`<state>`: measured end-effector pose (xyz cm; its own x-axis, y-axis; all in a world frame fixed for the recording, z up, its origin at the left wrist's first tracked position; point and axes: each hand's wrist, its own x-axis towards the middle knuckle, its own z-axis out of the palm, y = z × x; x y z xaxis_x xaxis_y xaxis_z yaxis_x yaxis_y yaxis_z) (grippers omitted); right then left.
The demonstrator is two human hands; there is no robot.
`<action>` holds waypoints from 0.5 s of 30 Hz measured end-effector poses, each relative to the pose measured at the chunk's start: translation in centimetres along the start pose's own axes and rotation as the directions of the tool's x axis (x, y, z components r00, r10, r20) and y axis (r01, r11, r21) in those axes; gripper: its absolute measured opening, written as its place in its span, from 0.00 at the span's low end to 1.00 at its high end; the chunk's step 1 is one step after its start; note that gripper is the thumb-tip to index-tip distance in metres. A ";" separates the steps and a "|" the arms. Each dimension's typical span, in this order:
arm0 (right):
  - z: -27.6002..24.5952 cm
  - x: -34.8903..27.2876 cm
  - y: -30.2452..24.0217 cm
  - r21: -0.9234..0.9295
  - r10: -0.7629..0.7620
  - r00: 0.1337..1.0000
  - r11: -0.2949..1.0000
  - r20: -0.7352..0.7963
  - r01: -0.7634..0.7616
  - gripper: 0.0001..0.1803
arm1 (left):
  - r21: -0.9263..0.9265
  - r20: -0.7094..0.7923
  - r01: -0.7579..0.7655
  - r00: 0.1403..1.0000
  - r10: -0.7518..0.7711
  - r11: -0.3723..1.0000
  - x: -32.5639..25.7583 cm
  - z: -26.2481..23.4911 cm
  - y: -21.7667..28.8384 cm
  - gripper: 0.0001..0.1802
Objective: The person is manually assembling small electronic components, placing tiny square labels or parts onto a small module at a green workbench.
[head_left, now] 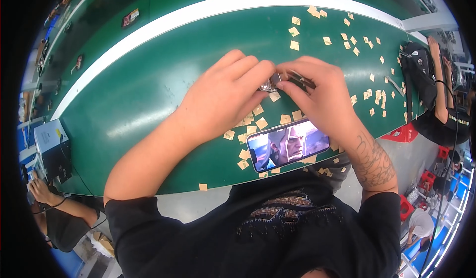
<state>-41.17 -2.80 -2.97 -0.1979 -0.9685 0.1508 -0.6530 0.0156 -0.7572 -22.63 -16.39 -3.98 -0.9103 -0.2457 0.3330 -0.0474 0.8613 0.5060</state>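
Observation:
Both my hands meet over the middle of the green table point(148, 134). My left hand point(230, 92) is closed, its fingertips pinching a small part point(267, 86) with shiny metal and clear areas. From the other side my right hand point(317, 87) grips the same small part between thumb and forefinger. A dark, thin piece shows under the right fingers; I cannot tell whether it belongs to the part. Just below my hands lies a phone point(288, 145), its screen lit with a picture. Small square tan paper pieces point(261, 123) lie around the phone and under my hands.
More tan squares point(378, 97) are scattered over the table's right side. A black bag point(419, 72) sits at the right end, near another person's arms. At the left end stands a white and black box-shaped device point(52, 146) with a cable. A white strip point(198, 10) runs behind.

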 end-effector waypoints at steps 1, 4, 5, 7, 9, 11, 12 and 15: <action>-0.1 0.1 0.0 0.017 0.027 1.000 0.999 -0.008 -0.027 0.11 | -0.002 0.000 0.001 1.000 -0.001 1.000 -0.1 0.0 0.0 0.22; -0.3 0.1 0.0 0.059 0.103 0.995 0.993 -0.008 -0.102 0.11 | 0.009 -0.009 0.000 1.000 0.000 1.000 0.1 0.0 0.0 0.24; -0.4 0.0 0.1 0.083 0.150 0.989 0.985 0.004 -0.150 0.11 | 0.013 -0.012 -0.002 1.000 0.002 1.000 0.2 0.0 0.1 0.24; -0.2 0.2 -0.3 0.043 0.141 0.990 0.989 -0.001 -0.140 0.10 | 0.014 -0.014 0.000 1.000 0.000 1.000 0.1 0.0 0.1 0.24; 0.0 0.2 -0.6 0.002 0.130 0.991 0.991 -0.007 -0.130 0.10 | -0.019 -0.022 0.010 1.000 -0.011 1.000 0.1 -0.1 0.1 0.25; 0.4 0.2 -0.6 -0.069 0.046 0.998 0.996 -0.049 -0.049 0.08 | -0.021 -0.025 0.013 1.000 -0.014 1.000 0.1 -0.1 0.2 0.25; 0.4 0.2 -0.6 -0.069 0.047 0.998 0.996 -0.049 -0.050 0.08 | -0.022 -0.027 0.020 0.999 -0.021 1.000 0.1 -0.1 0.3 0.25; 0.4 0.6 -0.6 -0.167 0.022 0.999 0.986 -0.031 -0.027 0.07 | -0.052 -0.036 0.032 0.999 -0.034 0.998 0.1 0.0 0.5 0.25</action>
<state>-40.57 -3.52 -2.69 -0.2351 -0.9597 0.1541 -0.7605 0.0829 -0.6440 -22.74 -16.04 -3.71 -0.8928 -0.2907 0.3442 -0.0551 0.8287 0.5570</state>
